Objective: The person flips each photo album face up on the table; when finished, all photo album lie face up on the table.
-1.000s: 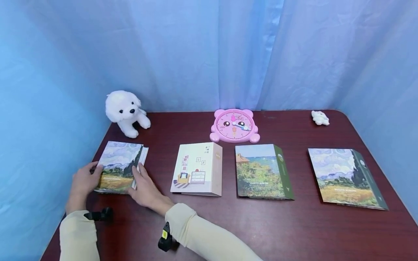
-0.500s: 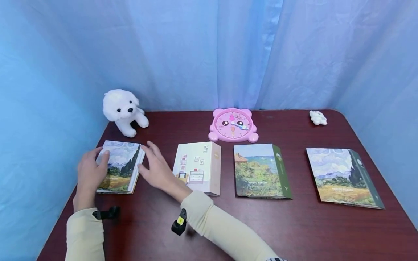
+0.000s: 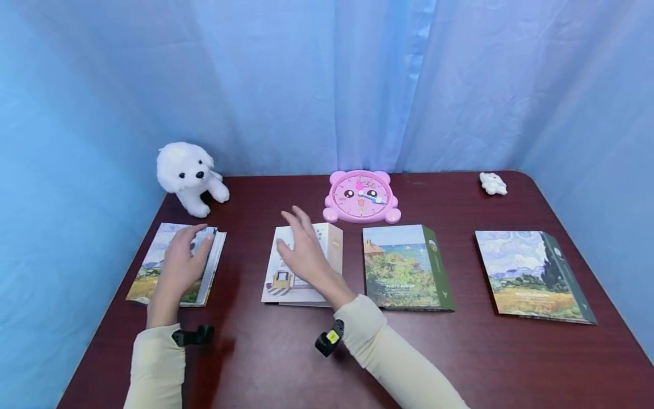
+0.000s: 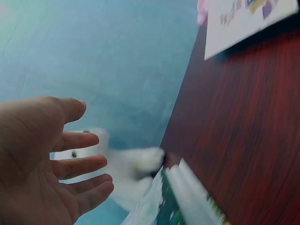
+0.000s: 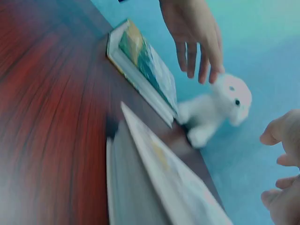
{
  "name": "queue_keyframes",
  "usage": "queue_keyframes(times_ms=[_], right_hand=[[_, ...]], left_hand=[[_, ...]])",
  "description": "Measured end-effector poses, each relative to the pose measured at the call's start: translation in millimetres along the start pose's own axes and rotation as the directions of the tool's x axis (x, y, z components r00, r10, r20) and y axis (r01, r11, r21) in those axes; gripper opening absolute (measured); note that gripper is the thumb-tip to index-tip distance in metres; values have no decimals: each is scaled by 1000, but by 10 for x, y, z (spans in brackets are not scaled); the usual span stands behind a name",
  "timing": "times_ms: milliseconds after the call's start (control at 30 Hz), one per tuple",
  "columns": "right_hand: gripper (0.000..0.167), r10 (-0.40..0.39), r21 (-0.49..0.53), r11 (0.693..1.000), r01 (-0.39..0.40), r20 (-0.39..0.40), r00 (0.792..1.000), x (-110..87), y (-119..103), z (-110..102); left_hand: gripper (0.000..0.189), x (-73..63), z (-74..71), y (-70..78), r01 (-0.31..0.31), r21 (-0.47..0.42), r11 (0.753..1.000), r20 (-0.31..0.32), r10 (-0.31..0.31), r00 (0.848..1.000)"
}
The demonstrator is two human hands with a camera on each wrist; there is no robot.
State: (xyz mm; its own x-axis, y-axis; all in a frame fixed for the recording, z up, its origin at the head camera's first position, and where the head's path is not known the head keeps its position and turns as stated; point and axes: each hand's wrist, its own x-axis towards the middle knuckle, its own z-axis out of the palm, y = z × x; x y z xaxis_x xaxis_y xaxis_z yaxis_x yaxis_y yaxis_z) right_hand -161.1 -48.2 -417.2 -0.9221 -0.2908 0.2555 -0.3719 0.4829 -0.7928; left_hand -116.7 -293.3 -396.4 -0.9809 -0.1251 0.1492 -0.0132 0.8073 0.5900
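Note:
My left hand (image 3: 185, 255) hovers over the leftmost photo album (image 3: 148, 278), fingers relaxed and nothing in them. That album lies flat, its landscape-painting cover up and its white page edges facing right. Over the white album (image 3: 276, 287) with a drawn armchair, my right hand (image 3: 305, 250) has its fingers spread and is likewise holding nothing; it hides part of the cover. Seen from the right wrist, the white album's cover (image 5: 173, 173) slants over its pages. In the left wrist view, the fingers of my left hand (image 4: 56, 164) are apart, above the leftmost album (image 4: 187, 192).
A green-spined photo album (image 3: 401, 270) and another landscape album (image 3: 533, 275) lie to the right. Behind them stand a white plush dog (image 3: 189, 176), a pink toy clock (image 3: 361, 199) and a small white figure (image 3: 493, 183). Blue curtains (image 3: 255, 85) enclose the table (image 3: 265, 363).
Both hands have let go of the leftmost album. My right hand has moved right, over the white album; my left hand has risen and drifted right across the leftmost one.

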Motion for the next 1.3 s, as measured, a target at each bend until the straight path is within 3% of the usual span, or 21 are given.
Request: queue_keyframes(times_ms=[100, 267, 467, 600, 800, 1033, 1300], right_hand=[[59, 71, -27, 997, -72, -32, 997, -90, 149, -118], [62, 178, -45, 983, -180, -42, 983, -275, 317, -246], [71, 274, -75, 959, -272, 9, 962, -488, 468, -301], [76, 338, -63, 940, -334, 57, 939, -591, 547, -312], [77, 343, -39, 939, -341, 87, 935, -656, 582, -329], [70, 333, 5, 942, -335, 93, 938, -663, 562, -341], [67, 372, 144, 917, -372, 26, 928, -710, 505, -365]], left_hand=[[50, -18, 101, 64, -28, -26, 999, 35, 29, 999], [52, -62, 306, 141, -16, -74, 997, 129, 25, 991], [60, -110, 580, 233, 31, -66, 997, 258, -13, 966], [63, -105, 730, 302, 44, -38, 998, 311, -30, 950], [64, -64, 899, 391, 69, -36, 997, 356, -52, 933], [62, -56, 983, 457, 93, -27, 995, 356, -78, 931], [67, -46, 1031, 540, 36, -55, 998, 359, -13, 933]])
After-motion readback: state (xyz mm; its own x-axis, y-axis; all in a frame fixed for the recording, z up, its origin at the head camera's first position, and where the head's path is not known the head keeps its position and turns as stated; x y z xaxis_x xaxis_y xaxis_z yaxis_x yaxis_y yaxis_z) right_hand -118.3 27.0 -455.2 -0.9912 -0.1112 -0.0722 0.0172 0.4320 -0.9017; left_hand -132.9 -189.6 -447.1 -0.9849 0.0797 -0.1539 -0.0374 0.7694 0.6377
